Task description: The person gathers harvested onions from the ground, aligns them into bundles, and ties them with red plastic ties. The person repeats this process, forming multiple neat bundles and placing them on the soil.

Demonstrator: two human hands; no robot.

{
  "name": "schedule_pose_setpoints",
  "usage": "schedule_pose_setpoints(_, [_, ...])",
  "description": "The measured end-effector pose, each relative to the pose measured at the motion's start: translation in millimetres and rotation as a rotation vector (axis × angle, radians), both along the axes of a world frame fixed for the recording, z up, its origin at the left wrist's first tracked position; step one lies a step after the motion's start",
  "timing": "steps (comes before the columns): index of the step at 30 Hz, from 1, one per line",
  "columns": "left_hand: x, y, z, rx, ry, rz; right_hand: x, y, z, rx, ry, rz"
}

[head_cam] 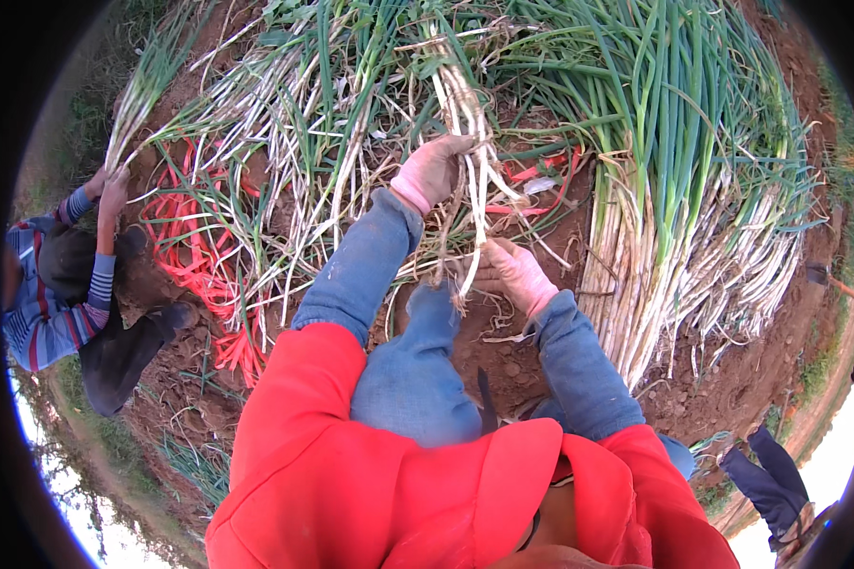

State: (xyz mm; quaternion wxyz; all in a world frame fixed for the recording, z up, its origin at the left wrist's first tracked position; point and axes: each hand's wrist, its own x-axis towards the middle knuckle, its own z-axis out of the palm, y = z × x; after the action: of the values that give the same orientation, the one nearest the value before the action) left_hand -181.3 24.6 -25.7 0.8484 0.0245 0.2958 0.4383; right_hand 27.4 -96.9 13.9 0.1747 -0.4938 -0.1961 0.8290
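My left hand (433, 171), in a soiled pink glove, is closed around several green onions (478, 181) with white stalks, their roots hanging down over my knee. Near the lower ends of those stalks is my right hand (509, 274), also gloved, its fingertips at a white stalk; whether they pinch it is hard to tell. Loose green onions (313, 153) lie spread on the soil beyond and left of my left hand. To the right lies a thick pile of green onions (633, 235), white ends towards me.
Red ribbon strips (192, 242) lie tangled on the soil at the left. Beside them a co-worker (64, 284) in a striped top holds a bunch of green onions (139, 92). Another person's dark-clothed legs (765, 476) show at the lower right. A wooden-handled tool (843, 290) lies at the right edge.
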Motion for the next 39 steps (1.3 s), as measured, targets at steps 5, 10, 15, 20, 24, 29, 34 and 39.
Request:
schedule_pose_setpoints(5, [3, -7, -15, -0.012, 0.140, 0.048, 1, 10, 15, -0.183, 0.165, -0.210])
schedule_pose_setpoints(10, [-16, -12, -19, -0.064, 0.427, 0.075, 22, 46, 59, -0.010, -0.375, 0.123])
schedule_pose_setpoints(15, [-30, -17, -29, -0.041, 0.661, -0.067, 50, 61, 69, 0.333, -0.290, -0.087])
schedule_pose_setpoints(20, [-10, 2, -57, -0.130, 0.851, -0.121, 30, 55, 37, 0.068, -0.360, 0.281])
schedule_pose_setpoints(24, [6, 36, -70, -0.292, 1.071, -0.109, 28, 57, 40, -0.001, -0.464, 0.412])
schedule_pose_setpoints(29, [-9, 43, -115, -0.060, 1.233, -0.263, 67, 80, 60, 0.269, -0.100, 0.062])
schedule_pose_setpoints(34, [-3, 25, -86, 0.384, 1.145, -0.466, 46, 74, 30, 0.235, -0.342, 0.266])
schedule_pose_setpoints(39, [6, 18, -13, 0.135, 0.858, -0.529, 43, 72, 3, 0.270, -0.500, -0.108])
